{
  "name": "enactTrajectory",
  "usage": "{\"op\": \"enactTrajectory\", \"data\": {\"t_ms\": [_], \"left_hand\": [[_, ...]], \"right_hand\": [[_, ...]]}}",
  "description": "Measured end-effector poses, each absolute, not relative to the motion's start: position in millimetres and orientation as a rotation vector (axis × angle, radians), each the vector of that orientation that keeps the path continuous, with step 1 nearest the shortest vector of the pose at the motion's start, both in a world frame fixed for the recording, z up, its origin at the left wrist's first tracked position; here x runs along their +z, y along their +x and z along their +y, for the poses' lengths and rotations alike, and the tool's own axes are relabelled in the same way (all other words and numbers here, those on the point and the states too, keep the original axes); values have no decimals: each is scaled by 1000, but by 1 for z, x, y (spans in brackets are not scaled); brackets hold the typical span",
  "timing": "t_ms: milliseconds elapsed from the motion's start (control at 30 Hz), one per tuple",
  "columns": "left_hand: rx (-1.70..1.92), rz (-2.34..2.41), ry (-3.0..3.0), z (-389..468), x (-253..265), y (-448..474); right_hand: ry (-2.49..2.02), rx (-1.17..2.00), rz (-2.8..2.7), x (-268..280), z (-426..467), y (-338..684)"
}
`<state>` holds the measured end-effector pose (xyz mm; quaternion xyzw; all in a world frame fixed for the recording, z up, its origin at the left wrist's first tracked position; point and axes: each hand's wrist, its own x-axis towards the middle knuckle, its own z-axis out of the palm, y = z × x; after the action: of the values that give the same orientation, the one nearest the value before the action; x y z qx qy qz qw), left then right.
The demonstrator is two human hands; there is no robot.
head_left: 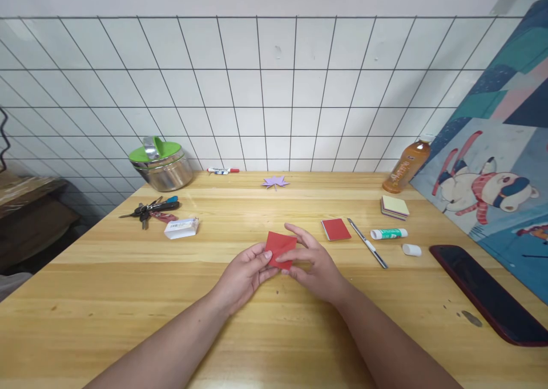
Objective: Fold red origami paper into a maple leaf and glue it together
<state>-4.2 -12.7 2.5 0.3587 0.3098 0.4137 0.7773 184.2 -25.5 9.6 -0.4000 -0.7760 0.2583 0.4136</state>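
A small square of red paper (279, 244) is held up over the middle of the wooden table. My left hand (244, 272) pinches its left lower edge, thumb on top and fingers beneath. At its right side, my right hand (314, 266) has its thumb and a finger at the lower right corner, while the index finger is raised above the paper. A stack of red paper squares (336, 229) lies to the right of my right hand. Beside that stack rests a slim grey pen or craft knife (367, 243); its kind is unclear.
Rightward lie a glue stick (389, 233), its white cap (411, 250), a pad of coloured paper (394, 207), a phone (488, 292) and a bottle (407, 165). Leftward are keys (149, 209), a small white box (181, 228) and a steel pot (165, 169). A purple paper leaf (275, 181) and a marker (223, 171) lie near the wall.
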Motion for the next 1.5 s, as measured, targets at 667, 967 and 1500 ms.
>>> {"op": "enactTrajectory", "data": {"t_ms": [667,967,1500], "left_hand": [[627,763,860,-20,2,-3],[672,876,1185,-16,-8,2],[702,807,942,-15,3,-2]], "right_hand": [[-1237,1092,-1421,9,-20,177],[-1360,1059,-1378,14,-23,171],[-1446,982,-1364,12,-23,170]]}}
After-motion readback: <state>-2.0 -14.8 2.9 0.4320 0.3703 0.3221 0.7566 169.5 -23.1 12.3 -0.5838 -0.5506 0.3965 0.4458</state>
